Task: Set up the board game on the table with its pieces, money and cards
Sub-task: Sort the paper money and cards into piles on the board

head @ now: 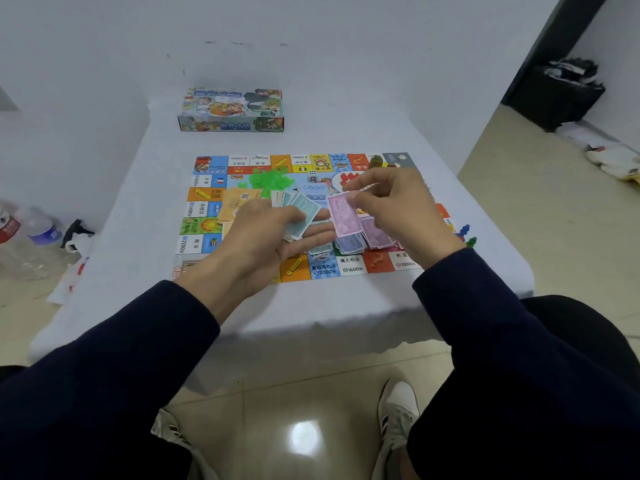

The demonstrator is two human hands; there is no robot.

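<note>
- The game board (pixel 349 270) lies flat on the table (pixel 346 306), which is covered with a pale cloth; the board's near edge is close to the table's front edge
- The left hand (pixel 266 244) is above the left part of the board, palm turned up, and it holds a fanned stack of teal banknotes (pixel 301 213); the thumb lies over the notes and the fingers are under them
- The right hand (pixel 398 206) is above the right part of the board and pinches one pink banknote (pixel 341 211) between the thumb and fingertips; the note hangs tilted, just beside the teal stack
- Under the right hand, more pink and purple banknotes (pixel 363 239) lie in a loose pile on the board
- Orange cards (pixel 239 200) lie on the board's left middle, partly hidden by the left hand
- A heap of green plastic pieces (pixel 270 180) is on the far middle of the board, and a white die (pixel 312 176) stands just right of it
- Blue and green pawns (pixel 467 235) stand at the board's right edge, near the right wrist
- The game box (pixel 231 110) is closed and stands at the far side of the table, well apart from the board
- A plastic bottle (pixel 40 225) is on the floor, left of the table
</note>
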